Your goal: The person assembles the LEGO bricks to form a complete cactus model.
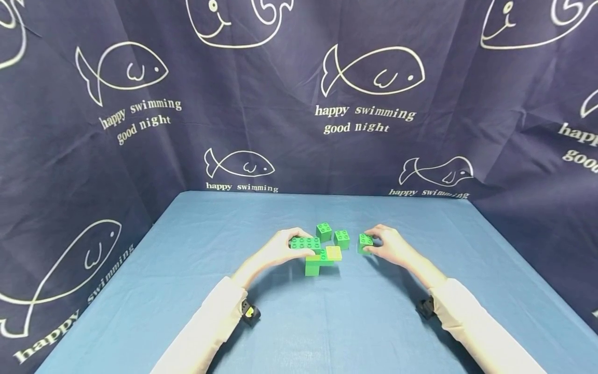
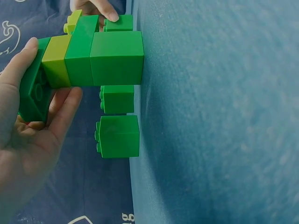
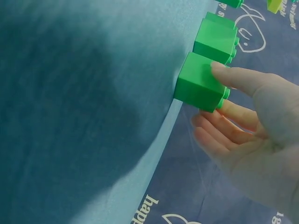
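Observation:
My left hand [image 1: 279, 247] holds a long green toy brick [image 1: 304, 244] at the top of a small stack, thumb on the near side and fingers on the far side. Under that brick come a yellow-green brick [image 2: 57, 58], another long green brick [image 2: 81, 51] and a green block [image 2: 117, 58] at the bottom. A second yellow-green brick [image 1: 334, 253] tops the stack's right end. Whether the stack touches the table, I cannot tell. To the right, my right hand [image 1: 392, 246] pinches a square green block [image 3: 201, 79] that is on the table.
Two more square green blocks, a farther one [image 1: 324, 231] and a nearer one [image 1: 342, 239], stand between the hands, behind the stack. A blue cloth covers the table [image 1: 308, 332]. Dark blue curtains [image 1: 299, 124] with fish drawings hang around its back and sides.

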Available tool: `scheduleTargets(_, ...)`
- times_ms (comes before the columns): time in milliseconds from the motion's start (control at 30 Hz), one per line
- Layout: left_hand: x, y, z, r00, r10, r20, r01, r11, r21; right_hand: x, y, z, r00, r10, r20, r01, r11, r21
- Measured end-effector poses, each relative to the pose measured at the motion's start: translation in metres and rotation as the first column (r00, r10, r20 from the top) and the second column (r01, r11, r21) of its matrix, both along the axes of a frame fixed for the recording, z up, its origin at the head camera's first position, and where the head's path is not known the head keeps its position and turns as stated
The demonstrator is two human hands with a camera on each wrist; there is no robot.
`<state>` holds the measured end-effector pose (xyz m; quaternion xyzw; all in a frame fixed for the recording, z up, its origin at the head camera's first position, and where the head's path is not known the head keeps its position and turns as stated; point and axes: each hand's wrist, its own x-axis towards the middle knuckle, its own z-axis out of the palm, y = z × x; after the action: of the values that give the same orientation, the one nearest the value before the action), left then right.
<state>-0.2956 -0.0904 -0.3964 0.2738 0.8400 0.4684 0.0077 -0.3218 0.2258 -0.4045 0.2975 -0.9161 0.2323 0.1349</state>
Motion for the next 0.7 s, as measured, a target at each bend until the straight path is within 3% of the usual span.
scheduleTargets(400, -0.0008, -0.0006, 0.0013, 1.000, -0.003, -0.009, 0.003, 1.000, -0.016, 0.0026, -0.0017, 0.0024, 1.000, -0.017, 0.007, 0.017, 1.000, 0.017)
scheduleTargets(700, -0.0018, -0.0006, 0.0007, 1.000, -0.010, -0.011, 0.009, 1.000, -0.019, 0.0009, -0.0016, 0.0005, 0.998, -0.009, 0.055, 0.009, 1.000, 0.006)
